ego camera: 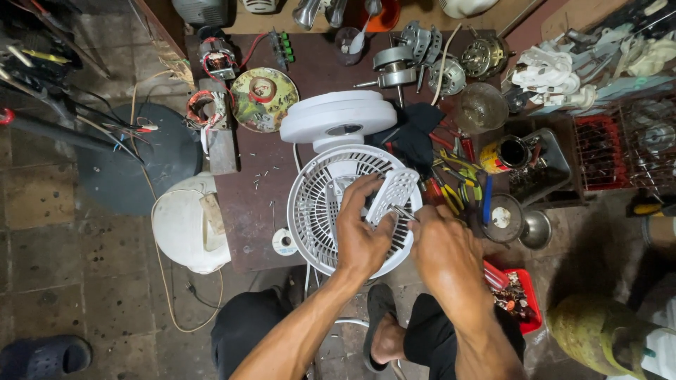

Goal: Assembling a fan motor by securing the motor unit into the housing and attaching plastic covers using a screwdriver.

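Both hands (401,236) on fan grille (317,204) | bench edge near | tool (403,210) perhaps pliers

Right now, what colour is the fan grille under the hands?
White. The fan grille shows best in the head view, with the left hand and right hand over it.

Fan grille (317,204): white, radial slats.
Fan base (338,116): white.
Worktop (246,204): dark reddish brown.
Round disc (264,98): yellow-green, red blotches.
Cloth (415,134): black.
Tin can (503,155): yellow and red.
Tray (528,299): red.
Pliers handles (458,186): yellow, red.
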